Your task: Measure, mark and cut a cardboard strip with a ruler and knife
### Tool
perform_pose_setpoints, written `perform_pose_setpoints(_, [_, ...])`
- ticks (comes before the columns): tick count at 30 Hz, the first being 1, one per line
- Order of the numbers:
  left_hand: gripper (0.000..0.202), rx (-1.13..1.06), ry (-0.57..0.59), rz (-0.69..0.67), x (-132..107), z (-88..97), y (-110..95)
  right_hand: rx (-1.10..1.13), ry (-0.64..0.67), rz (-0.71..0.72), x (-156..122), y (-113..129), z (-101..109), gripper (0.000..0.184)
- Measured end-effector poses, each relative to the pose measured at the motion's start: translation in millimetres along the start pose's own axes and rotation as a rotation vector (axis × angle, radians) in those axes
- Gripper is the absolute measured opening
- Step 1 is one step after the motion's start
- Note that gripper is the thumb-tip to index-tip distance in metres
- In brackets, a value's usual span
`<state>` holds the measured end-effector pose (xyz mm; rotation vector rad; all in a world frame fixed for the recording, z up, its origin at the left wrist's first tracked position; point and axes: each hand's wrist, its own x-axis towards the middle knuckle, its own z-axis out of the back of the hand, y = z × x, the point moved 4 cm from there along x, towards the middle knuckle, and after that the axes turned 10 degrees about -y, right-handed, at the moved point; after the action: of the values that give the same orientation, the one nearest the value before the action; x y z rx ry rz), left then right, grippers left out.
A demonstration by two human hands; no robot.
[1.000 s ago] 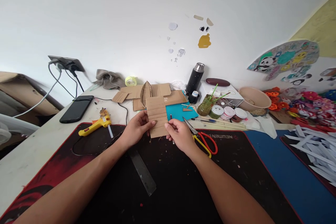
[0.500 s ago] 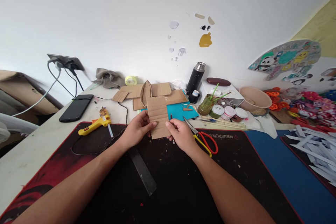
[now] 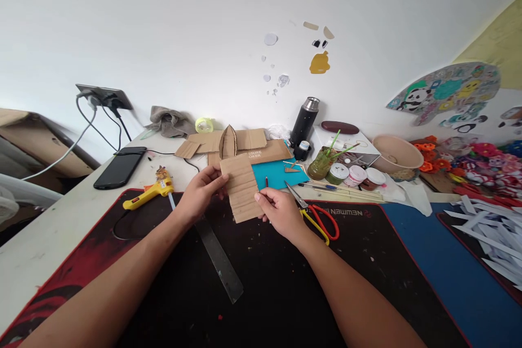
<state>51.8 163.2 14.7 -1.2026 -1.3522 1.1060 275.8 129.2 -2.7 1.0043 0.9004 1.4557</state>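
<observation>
Between my hands, above the black mat, is a tilted rectangular piece of cardboard [image 3: 241, 189] with ridged creases. My left hand [image 3: 206, 187] pinches its left edge, thumb on the front face. The right edge, low down, is gripped by my right hand [image 3: 277, 206], its fingers partly hidden behind the sheet. Below the left hand a dark flat ruler [image 3: 220, 261] lies on the mat. Scissors [image 3: 316, 217] with red and yellow handles rest just right of my right hand. A blue sheet [image 3: 281, 171] and a pencil [image 3: 266, 181] show behind the cardboard.
Cut cardboard pieces [image 3: 204, 144] lie near the wall. At the left are a yellow glue gun [image 3: 150, 194] and a black phone [image 3: 118, 167]. Behind to the right stand a black thermos [image 3: 304, 122], a jar of murky water [image 3: 320, 165] and paint pots [image 3: 337, 172]. Paper strips [image 3: 489, 234] are heaped far right.
The cardboard has tilted, its top leaning left. My left hand has shifted left along with it, and more of the ruler, the printed cardboard and the pencil shows.
</observation>
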Motion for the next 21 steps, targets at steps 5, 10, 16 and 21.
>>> perform_pose_setpoints(5, [0.046, -0.017, 0.005, 0.016, 2.3, 5.2, -1.5, -0.016, 0.015, 0.007, -0.9, -3.9, -1.9, 0.033])
perform_pose_setpoints(10, [0.047, -0.030, 0.009, 0.030, 2.0, 4.4, 0.2, -0.019, 0.022, 0.000, -0.9, -6.0, -1.8, 0.032])
perform_pose_setpoints(16, [0.046, -0.064, -0.003, 0.051, 2.6, 5.2, 2.2, 0.027, 0.042, -0.027, -1.0, -3.2, -2.1, 0.035])
perform_pose_setpoints(21, [0.048, -0.098, -0.024, 0.062, 3.2, 7.0, 0.2, 0.081, 0.060, -0.054, -0.5, -1.5, -1.1, 0.047])
